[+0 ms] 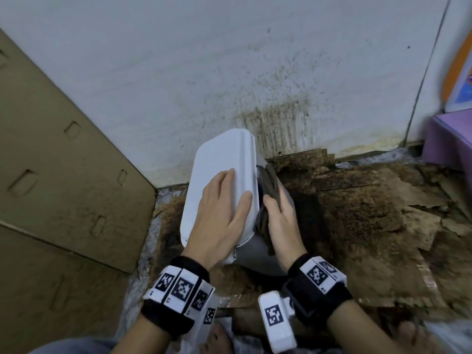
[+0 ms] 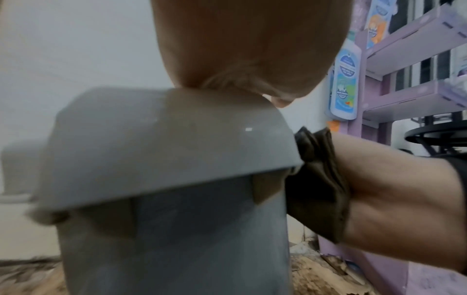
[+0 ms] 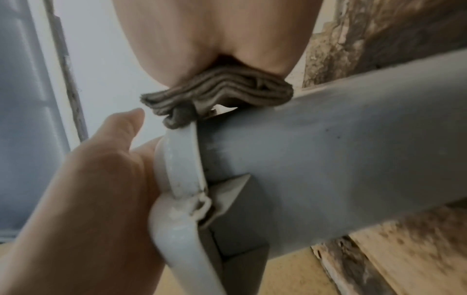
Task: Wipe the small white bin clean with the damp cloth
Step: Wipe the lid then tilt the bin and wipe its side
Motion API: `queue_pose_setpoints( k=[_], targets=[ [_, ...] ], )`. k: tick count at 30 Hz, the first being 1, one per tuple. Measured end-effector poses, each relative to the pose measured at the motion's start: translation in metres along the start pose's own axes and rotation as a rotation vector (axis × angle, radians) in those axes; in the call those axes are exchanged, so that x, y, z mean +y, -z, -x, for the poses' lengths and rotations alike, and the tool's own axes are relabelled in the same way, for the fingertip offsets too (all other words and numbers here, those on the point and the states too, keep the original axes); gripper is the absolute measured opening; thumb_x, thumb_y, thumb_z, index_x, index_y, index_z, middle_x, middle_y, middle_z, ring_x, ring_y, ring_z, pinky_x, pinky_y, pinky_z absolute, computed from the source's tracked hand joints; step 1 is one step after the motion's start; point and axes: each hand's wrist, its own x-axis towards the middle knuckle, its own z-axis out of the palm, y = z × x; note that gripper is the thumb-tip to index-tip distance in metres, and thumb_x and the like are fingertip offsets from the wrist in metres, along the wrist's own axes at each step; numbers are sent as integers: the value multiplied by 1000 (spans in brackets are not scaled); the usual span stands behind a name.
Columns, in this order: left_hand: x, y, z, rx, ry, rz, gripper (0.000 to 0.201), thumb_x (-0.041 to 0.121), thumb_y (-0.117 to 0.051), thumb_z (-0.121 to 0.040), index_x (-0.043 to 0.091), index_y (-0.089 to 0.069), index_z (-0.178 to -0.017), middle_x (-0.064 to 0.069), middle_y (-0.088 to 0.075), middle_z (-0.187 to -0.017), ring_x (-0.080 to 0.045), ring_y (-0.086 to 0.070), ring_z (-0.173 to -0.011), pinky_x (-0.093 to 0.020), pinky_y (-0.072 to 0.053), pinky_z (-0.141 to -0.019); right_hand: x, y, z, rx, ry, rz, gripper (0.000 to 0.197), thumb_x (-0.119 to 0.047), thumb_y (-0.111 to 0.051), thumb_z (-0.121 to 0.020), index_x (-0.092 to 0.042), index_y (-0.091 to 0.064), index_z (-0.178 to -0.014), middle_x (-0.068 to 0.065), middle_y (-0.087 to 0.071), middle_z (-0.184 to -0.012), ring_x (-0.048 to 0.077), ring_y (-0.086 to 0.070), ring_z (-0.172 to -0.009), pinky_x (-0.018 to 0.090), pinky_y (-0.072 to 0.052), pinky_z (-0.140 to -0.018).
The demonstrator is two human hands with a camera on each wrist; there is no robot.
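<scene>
The small white bin (image 1: 217,169) stands on the floor by the wall, tilted a little, its lid closed. My left hand (image 1: 222,208) lies flat on the lid with straight fingers, the thumb along the lid's right edge. My right hand (image 1: 281,221) holds a folded dark cloth (image 1: 269,182) against the bin's right side, just under the lid rim. The left wrist view shows the bin (image 2: 177,149) with the cloth (image 2: 318,179) squeezed between it and my right hand (image 2: 391,189). In the right wrist view the cloth (image 3: 222,99) is bunched in layers on the grey bin wall (image 3: 328,149).
A large brown cardboard sheet (image 1: 63,162) leans at the left. The white wall (image 1: 255,72) behind the bin is spattered with brown stains. The floor (image 1: 357,213) is dirty, peeling brown board. A purple shelf (image 2: 409,79) with bottles stands at the right.
</scene>
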Motion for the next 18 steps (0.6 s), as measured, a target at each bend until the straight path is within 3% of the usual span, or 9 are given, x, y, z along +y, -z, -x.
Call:
queue_pose_setpoints(
  k=[4, 7, 11, 14, 16, 18],
  targets=[
    [-16, 3, -1, 61, -8, -100, 70, 57, -34, -100, 17, -26, -157, 1, -26, -156, -16, -23, -147, -35, -22, -121, 12, 4, -4, 86, -219, -164, 33, -33, -46, -103, -39, -58, -133, -10, -69, -123, 14, -65, -115, 44, -49, -105],
    [-27, 3, -2, 61, 2, -63, 74, 59, -31, -96, 17, -25, -157, 3, -24, -158, -15, -21, -149, -36, -20, -123, 19, 8, -7, 139, -272, -247, 35, -35, -45, -102, -33, -61, -133, -1, -69, -127, 22, -64, -119, 51, -45, -108],
    [-39, 5, -4, 38, -7, -73, 79, 61, -28, -96, 20, -12, -162, 5, -8, -169, -6, -3, -154, -29, -6, -125, 25, 5, -3, 150, -233, -146, 34, -33, -43, -102, -32, -62, -131, -7, -69, -125, 15, -63, -118, 45, -44, -109],
    [-45, 6, -4, 2, 15, -35, 79, 63, -27, -96, 25, -6, -163, 12, -1, -170, 2, 3, -153, -28, -4, -125, 26, -11, 3, 84, -160, 14, 42, -39, -42, -101, -37, -52, -141, -16, -60, -136, 3, -54, -125, 38, -39, -113],
    [-46, 6, -3, -6, 29, -23, 79, 65, -27, -96, 28, -5, -163, 14, -2, -170, 5, 1, -153, -27, -5, -125, 28, -24, 7, 28, -77, 111, 51, -48, -39, -98, -40, -42, -149, -19, -48, -149, -1, -42, -137, 37, -31, -119],
    [-46, 4, -3, -3, 39, -14, 81, 67, -28, -96, 28, -5, -163, 15, -2, -169, 5, 0, -152, -26, -5, -125, 30, -37, 11, -35, 1, 260, 55, -53, -28, -99, -44, -28, -154, -21, -26, -161, -7, -20, -147, 35, -17, -125]
  ],
)
